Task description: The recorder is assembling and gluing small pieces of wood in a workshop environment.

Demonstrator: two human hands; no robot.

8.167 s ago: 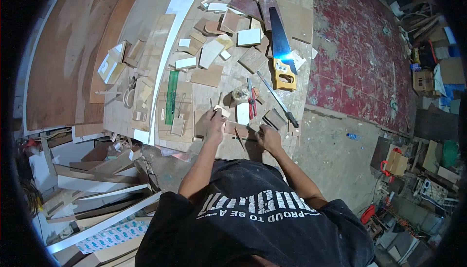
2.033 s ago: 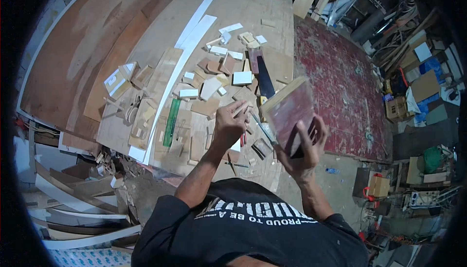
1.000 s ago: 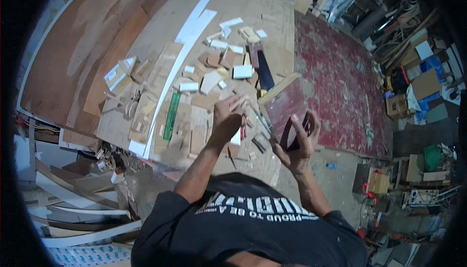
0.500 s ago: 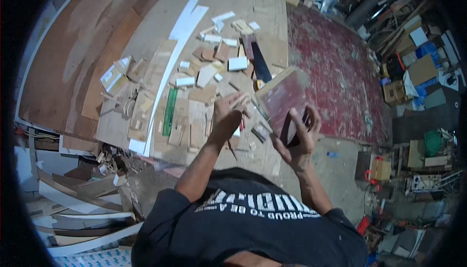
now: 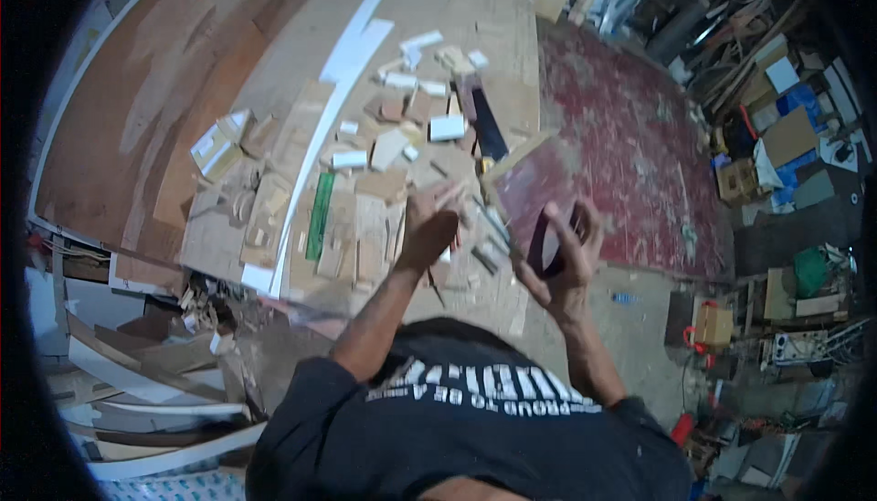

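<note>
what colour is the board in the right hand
Dark reddish-brown face with a pale wood edge, best seen in the head view: the board gripped by the right hand.

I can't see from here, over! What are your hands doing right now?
Right hand gripping a dark reddish board, raised off the workbench. Left hand over the wood offcuts, grip unclear. Scraps crowd the bench.

A dark short-sleeved T-shirt (image 5: 475,437) with pale printed lettering, forearms bare.
</note>
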